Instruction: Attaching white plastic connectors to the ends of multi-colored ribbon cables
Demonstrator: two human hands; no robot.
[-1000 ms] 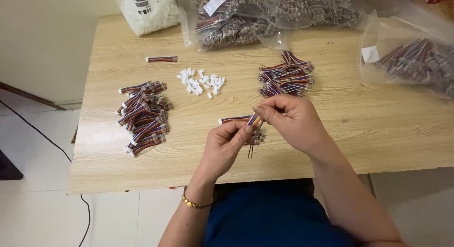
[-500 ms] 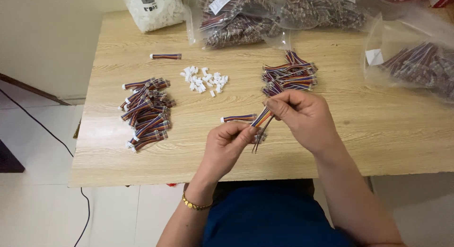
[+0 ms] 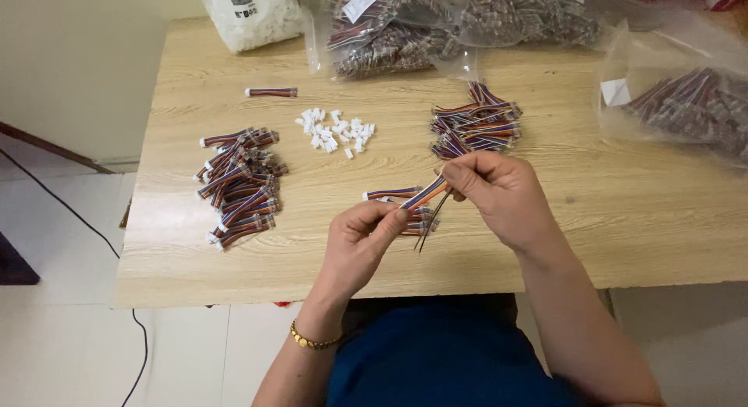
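Single head-worn view, looking steeply down from above seated person onto wooden counter point(image 3: 623, 236). Faces forward toward far edge, where plastic bags point(image 3: 389, 33) line top of frame. Moderately near: whole counter width shows, floor point(image 3: 62, 345) at left, lap at bottom.

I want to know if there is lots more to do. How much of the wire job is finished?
The big pile on the left has white ends, so it looks done. The left hand and right hand hold one striped cable between them. A smaller pile of cables, loose white plugs and full bags remain.
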